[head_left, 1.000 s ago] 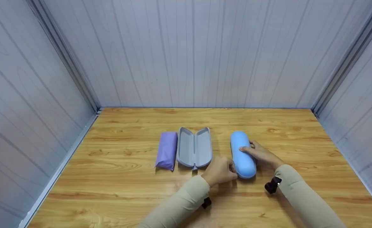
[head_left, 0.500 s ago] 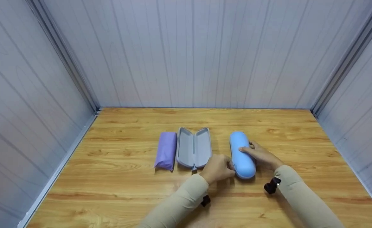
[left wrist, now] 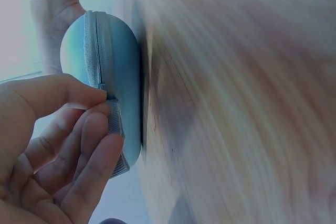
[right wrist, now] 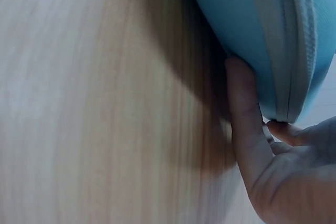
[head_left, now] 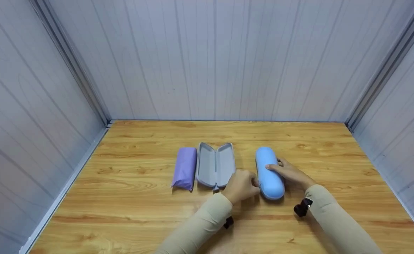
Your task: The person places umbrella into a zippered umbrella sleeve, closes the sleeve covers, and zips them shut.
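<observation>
A light-blue glasses case [head_left: 269, 183] with a grey zip lies on the wooden table, right of the middle. My right hand [head_left: 293, 174] holds its right side, thumb on top and fingers along the flank; in the right wrist view a finger [right wrist: 242, 87] presses low against the shell. At the case's near left side, my left hand [head_left: 240, 187] pinches the grey ribbed zipper pull [left wrist: 114, 119] between thumb and fingers. Above the pull in the left wrist view, the zip [left wrist: 95, 51] runs around the rounded end, its two halves close together.
Left of my left hand lies an open grey glasses case [head_left: 224, 164], hinge down the middle, its near edge close to my wrist. A purple wrapped packet [head_left: 184, 167] rests right beside it. Pale panel walls [head_left: 214, 63] enclose the table [head_left: 122, 211] at the back and sides.
My left hand has slid slightly away from me and to the left, along the case's left side with the zipper pull. The right hand and the blue case stay nearly still.
</observation>
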A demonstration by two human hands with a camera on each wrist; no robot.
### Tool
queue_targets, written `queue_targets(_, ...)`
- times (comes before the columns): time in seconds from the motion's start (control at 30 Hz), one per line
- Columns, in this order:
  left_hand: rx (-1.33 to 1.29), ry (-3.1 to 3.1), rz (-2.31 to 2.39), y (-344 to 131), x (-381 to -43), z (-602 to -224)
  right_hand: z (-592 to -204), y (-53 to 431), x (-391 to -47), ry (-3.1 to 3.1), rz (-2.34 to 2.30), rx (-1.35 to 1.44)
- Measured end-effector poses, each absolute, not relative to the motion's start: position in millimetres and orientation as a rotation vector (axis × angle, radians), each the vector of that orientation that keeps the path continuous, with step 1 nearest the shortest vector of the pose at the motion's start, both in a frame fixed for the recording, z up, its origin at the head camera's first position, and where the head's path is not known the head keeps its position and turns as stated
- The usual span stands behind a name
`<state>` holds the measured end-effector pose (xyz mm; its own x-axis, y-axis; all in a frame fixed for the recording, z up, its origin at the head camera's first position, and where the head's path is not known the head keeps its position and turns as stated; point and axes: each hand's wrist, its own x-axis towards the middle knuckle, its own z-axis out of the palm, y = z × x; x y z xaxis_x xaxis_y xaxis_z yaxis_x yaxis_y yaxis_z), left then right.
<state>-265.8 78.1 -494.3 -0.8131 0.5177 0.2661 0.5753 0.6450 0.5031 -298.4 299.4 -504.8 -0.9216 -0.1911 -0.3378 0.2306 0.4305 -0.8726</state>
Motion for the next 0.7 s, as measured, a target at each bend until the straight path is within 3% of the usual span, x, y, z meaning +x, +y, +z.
queue_targets(0.7, -0.844, -2.769, -0.869, 79.4, -269.0, -495.6, -505.0, 297.0, -296.4, 2.223, -1.575, 0.072)
